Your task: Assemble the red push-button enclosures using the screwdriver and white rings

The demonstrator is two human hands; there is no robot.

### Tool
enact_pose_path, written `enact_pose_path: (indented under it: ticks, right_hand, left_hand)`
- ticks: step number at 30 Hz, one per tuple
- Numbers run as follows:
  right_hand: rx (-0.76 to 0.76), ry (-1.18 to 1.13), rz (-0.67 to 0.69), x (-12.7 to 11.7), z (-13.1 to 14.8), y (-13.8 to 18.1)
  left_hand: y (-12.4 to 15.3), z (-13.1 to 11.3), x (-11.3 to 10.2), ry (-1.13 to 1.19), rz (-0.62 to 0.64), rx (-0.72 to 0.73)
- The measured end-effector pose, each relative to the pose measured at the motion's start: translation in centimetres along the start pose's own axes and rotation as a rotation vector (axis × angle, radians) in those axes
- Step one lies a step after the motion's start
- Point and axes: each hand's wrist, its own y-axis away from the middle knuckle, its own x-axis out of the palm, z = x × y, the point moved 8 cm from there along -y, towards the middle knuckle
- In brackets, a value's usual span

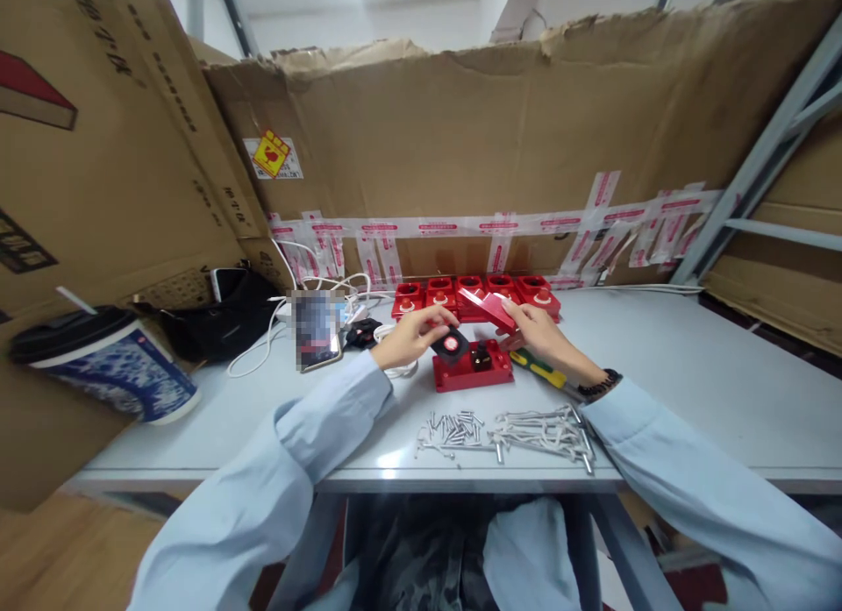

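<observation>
My left hand (413,335) is closed, pinching a small black square part with a red round button (451,345) just above a red plastic base (472,369) lying on the white table. My right hand (539,328) grips a red cover piece (490,309), tilted, above the base's far side. A black component (481,357) sits inside the base. Behind both hands stands a row of several red units (474,294) against the cardboard wall.
A yellow-green screwdriver (540,371) lies under my right wrist. Piles of screws (453,429) and longer metal pieces (545,431) lie near the table's front edge (368,481). At left are a phone (317,330), white cables (273,330), a black bag (220,317) and a blue-white cup (109,365).
</observation>
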Motion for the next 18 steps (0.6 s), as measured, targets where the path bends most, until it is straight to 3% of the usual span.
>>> enact_pose_path:
  ticks: [4,13,18]
  right_hand:
    - [0.089,-0.063,0.035,0.6,-0.3,0.3]
    - [0.125,-0.103,0.039,0.9,0.0,0.8]
    - [0.121,-0.097,0.033,1.0,0.2,0.9]
  left_hand:
    - [-0.5,0.8,2.4,-0.078,0.038,0.021]
    - [1.2,1.1,2.3,-0.346,0.166,-0.025]
    - [1.4,0.5,2.5,-0.421,0.119,-0.013]
